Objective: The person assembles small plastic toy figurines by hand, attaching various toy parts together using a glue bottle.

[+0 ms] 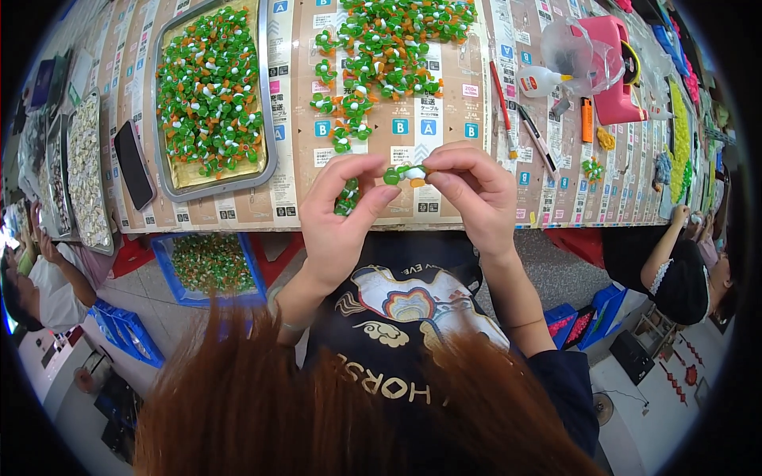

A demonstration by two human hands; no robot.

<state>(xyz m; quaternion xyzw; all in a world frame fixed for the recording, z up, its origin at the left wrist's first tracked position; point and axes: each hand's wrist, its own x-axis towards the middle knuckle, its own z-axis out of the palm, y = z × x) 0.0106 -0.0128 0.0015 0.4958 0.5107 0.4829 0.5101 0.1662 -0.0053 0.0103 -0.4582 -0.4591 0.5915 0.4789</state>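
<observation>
Between my two hands, just over the table's near edge, is a small green, white and orange plastic figure. My left hand pinches its green end between thumb and forefinger. The thumb and fingertips of my right hand close on its other end. A few more green pieces show by my left palm, partly hidden by it; I cannot tell whether they touch it. Beyond my hands a loose heap of similar figures spreads over the table.
To the left stands a metal tray full of such figures, beside a dark phone. On the right lie a red brush, a marker, a glue bottle and a pink tape dispenser. A blue crate sits below. People sit at both sides.
</observation>
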